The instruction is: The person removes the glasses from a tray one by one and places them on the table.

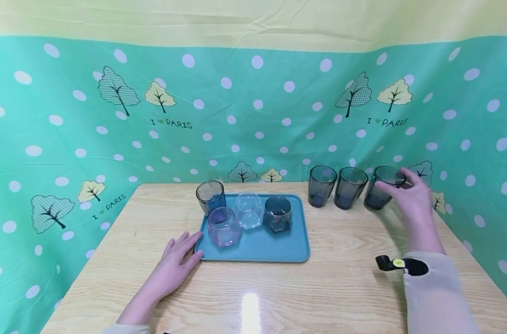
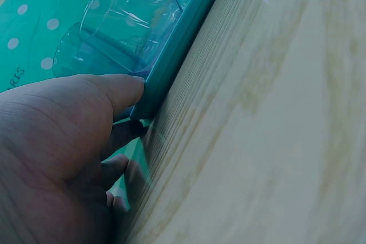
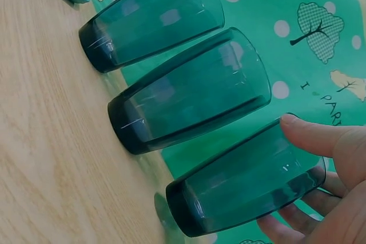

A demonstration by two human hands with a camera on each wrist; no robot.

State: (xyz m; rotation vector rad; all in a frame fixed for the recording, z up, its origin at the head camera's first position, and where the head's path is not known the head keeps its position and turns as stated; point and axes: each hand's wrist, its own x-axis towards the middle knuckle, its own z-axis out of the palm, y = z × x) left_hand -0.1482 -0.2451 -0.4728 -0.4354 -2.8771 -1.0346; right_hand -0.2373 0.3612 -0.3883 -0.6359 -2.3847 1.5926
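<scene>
My right hand (image 1: 416, 197) holds a tall dark grey glass (image 1: 377, 197) near its rim. In the right wrist view the thumb is on one side of that glass (image 3: 246, 184) and fingers are on the other; whether its base touches the table is unclear. My left hand (image 1: 176, 264) rests at the near left corner of a blue tray (image 1: 261, 253), its thumb (image 2: 128, 90) touching the rim. On the tray stand a pinkish faceted glass (image 1: 224, 234), a clear glass (image 1: 249, 215) and a dark faceted glass (image 1: 277, 218). Another tall grey glass (image 1: 211, 199) stands at its far left corner.
Two more tall dark glasses, a left one (image 1: 321, 188) and a middle one (image 1: 350, 190), stand upright beside the held glass. The wooden table (image 1: 320, 297) meets a green dotted cloth (image 1: 253, 120) at the back and sides.
</scene>
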